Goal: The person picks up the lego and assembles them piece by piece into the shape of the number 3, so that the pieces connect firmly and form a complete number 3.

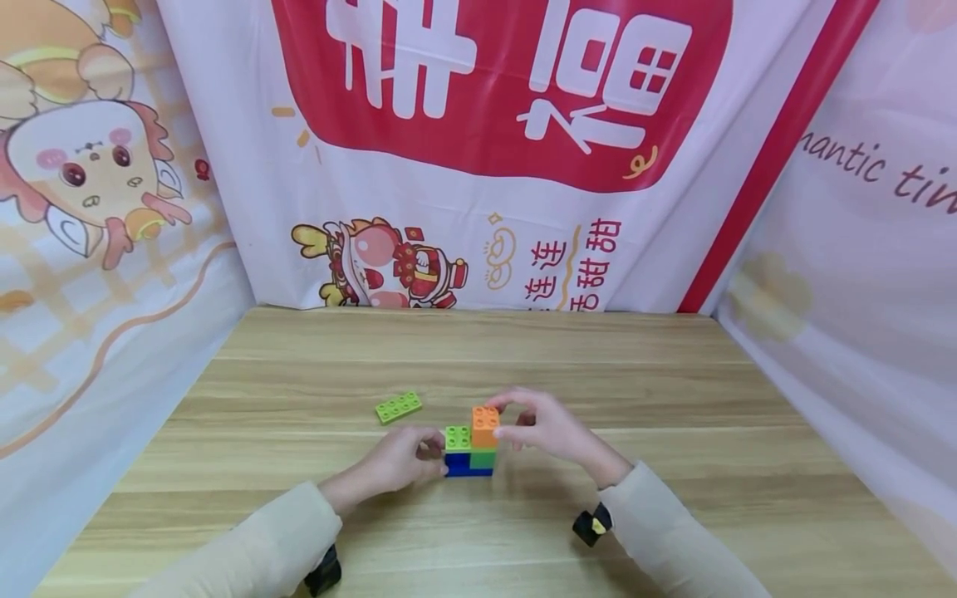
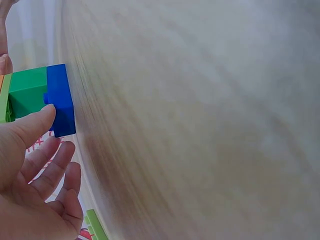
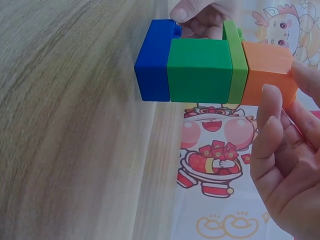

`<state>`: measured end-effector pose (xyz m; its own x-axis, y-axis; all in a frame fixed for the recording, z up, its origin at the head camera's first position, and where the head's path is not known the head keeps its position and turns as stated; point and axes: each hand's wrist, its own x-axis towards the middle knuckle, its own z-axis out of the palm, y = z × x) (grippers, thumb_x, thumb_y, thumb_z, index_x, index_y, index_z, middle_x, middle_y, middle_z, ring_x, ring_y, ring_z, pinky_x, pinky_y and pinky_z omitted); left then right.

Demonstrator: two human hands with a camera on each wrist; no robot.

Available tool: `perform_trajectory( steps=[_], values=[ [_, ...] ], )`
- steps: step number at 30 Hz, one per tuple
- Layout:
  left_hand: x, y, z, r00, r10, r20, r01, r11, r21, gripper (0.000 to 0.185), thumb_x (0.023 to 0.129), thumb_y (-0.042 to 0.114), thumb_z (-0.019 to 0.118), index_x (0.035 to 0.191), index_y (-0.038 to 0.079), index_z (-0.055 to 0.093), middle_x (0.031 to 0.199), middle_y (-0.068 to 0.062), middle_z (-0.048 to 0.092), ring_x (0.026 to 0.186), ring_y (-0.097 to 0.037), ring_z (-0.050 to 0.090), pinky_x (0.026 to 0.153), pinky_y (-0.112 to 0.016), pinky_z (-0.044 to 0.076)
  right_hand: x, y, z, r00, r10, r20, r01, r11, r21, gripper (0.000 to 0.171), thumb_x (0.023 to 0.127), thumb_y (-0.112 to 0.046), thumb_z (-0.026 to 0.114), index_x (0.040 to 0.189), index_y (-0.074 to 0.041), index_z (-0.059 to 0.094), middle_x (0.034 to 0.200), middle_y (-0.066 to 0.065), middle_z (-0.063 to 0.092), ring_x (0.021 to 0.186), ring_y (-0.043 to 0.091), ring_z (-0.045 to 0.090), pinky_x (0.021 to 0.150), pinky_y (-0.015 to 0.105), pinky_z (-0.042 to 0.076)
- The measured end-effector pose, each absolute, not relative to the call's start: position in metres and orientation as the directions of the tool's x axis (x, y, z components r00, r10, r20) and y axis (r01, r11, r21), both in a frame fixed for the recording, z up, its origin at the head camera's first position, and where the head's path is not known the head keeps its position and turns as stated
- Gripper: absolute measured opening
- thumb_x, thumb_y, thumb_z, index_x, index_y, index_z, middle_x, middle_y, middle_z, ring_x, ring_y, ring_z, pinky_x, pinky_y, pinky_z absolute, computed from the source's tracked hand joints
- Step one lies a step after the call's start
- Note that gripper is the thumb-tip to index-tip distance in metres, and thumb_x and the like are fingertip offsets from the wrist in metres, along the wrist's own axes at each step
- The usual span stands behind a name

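Note:
A small stack of toy building bricks stands on the table. Its base is a blue brick, and a green brick sits on the right end of that. Over the green one lies a thin lime plate, which overhangs to the left with a gap above the blue brick. An orange brick tops the right end. My left hand holds the blue brick at its left end, thumb in front; its far fingertips are partly hidden. With thumb and fingertips, my right hand pinches the orange brick.
A loose lime plate with studs up lies behind my left hand. The wooden table meets printed cloths at its back and sides. Dark wrist devices hang below both sleeves.

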<state>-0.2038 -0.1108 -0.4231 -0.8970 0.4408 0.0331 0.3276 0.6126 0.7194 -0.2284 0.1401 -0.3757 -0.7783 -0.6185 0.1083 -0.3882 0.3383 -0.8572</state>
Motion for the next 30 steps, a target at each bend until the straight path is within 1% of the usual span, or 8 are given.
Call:
perform_trajectory(
  steps=[4, 8, 11, 17, 21, 24, 28, 30],
  values=[
    [-0.204, -0.112, -0.421, -0.898, 0.438, 0.05, 0.338, 0.612, 0.715, 0.024, 0.079, 0.013, 0.073, 0.1, 0.008, 0.063, 0.095, -0.003, 0.061, 0.087, -0.019, 0.056, 0.076, -0.036, 0.047, -0.229, 0.14, -0.376, -0.776, -0.622, 0.11, -0.385, 0.328, -0.863, 0.035, 0.084, -0.02, 0.068, 0.118, -0.014, 0.06, 0.11, 0.004, 0.056, 0.064, 0.043, 0.056, 0.059, 0.05, 0.049],
    [-0.207, -0.115, -0.416, -0.903, 0.421, 0.084, 0.354, 0.62, 0.7, 0.025, 0.079, 0.015, 0.073, 0.101, 0.007, 0.064, 0.093, -0.003, 0.062, 0.082, -0.017, 0.056, 0.07, -0.032, 0.047, -0.23, 0.141, -0.375, -0.772, -0.625, 0.112, -0.392, 0.331, -0.858, 0.035, 0.084, -0.021, 0.068, 0.118, -0.013, 0.06, 0.11, 0.005, 0.056, 0.062, 0.042, 0.056, 0.058, 0.048, 0.05],
    [-0.21, -0.119, -0.412, -0.917, 0.39, 0.087, 0.336, 0.634, 0.696, 0.026, 0.08, 0.018, 0.072, 0.103, 0.008, 0.065, 0.094, -0.002, 0.061, 0.08, -0.016, 0.053, 0.068, -0.031, 0.045, -0.23, 0.142, -0.374, -0.766, -0.632, 0.113, -0.402, 0.334, -0.853, 0.035, 0.085, -0.021, 0.068, 0.118, -0.011, 0.06, 0.109, 0.006, 0.056, 0.061, 0.041, 0.055, 0.058, 0.048, 0.05],
    [-0.219, -0.13, -0.406, -0.938, 0.327, 0.116, 0.31, 0.642, 0.701, 0.028, 0.082, 0.018, 0.071, 0.108, 0.009, 0.064, 0.103, -0.006, 0.061, 0.089, -0.02, 0.053, 0.075, -0.034, 0.045, -0.231, 0.142, -0.373, -0.767, -0.634, 0.102, -0.4, 0.347, -0.848, 0.035, 0.085, -0.021, 0.068, 0.118, -0.012, 0.06, 0.109, 0.005, 0.056, 0.061, 0.041, 0.055, 0.058, 0.048, 0.05],
    [-0.224, -0.137, -0.405, -0.931, 0.319, 0.178, 0.347, 0.618, 0.706, 0.028, 0.081, 0.013, 0.071, 0.108, 0.007, 0.063, 0.105, -0.01, 0.062, 0.092, -0.027, 0.055, 0.079, -0.039, 0.045, -0.23, 0.141, -0.372, -0.761, -0.64, 0.11, -0.418, 0.353, -0.837, 0.036, 0.085, -0.019, 0.067, 0.118, -0.01, 0.059, 0.11, 0.006, 0.056, 0.058, 0.033, 0.056, 0.057, 0.046, 0.05],
    [-0.229, -0.144, -0.404, -0.937, 0.303, 0.173, 0.327, 0.591, 0.737, 0.031, 0.082, 0.013, 0.07, 0.11, 0.004, 0.062, 0.106, -0.012, 0.061, 0.093, -0.03, 0.054, 0.078, -0.039, 0.045, -0.227, 0.14, -0.368, -0.762, -0.639, 0.11, -0.423, 0.361, -0.831, 0.035, 0.085, -0.014, 0.067, 0.119, -0.007, 0.058, 0.111, 0.008, 0.056, 0.057, 0.027, 0.056, 0.057, 0.043, 0.05],
    [-0.236, -0.152, -0.404, -0.961, 0.249, 0.124, 0.247, 0.562, 0.79, 0.035, 0.084, 0.014, 0.068, 0.114, 0.001, 0.059, 0.11, -0.014, 0.058, 0.096, -0.031, 0.052, 0.078, -0.038, 0.044, -0.227, 0.14, -0.37, -0.766, -0.635, 0.099, -0.406, 0.358, -0.841, 0.035, 0.086, -0.015, 0.067, 0.119, -0.008, 0.058, 0.111, 0.008, 0.056, 0.06, 0.037, 0.056, 0.058, 0.046, 0.05],
    [-0.238, -0.156, -0.405, -0.973, 0.209, 0.1, 0.204, 0.569, 0.797, 0.036, 0.084, 0.014, 0.068, 0.116, 0.001, 0.058, 0.112, -0.015, 0.057, 0.098, -0.032, 0.051, 0.078, -0.039, 0.044, -0.23, 0.141, -0.375, -0.766, -0.636, 0.096, -0.393, 0.345, -0.852, 0.036, 0.085, -0.02, 0.068, 0.119, -0.012, 0.059, 0.111, 0.005, 0.055, 0.064, 0.043, 0.055, 0.059, 0.049, 0.05]
  ],
)
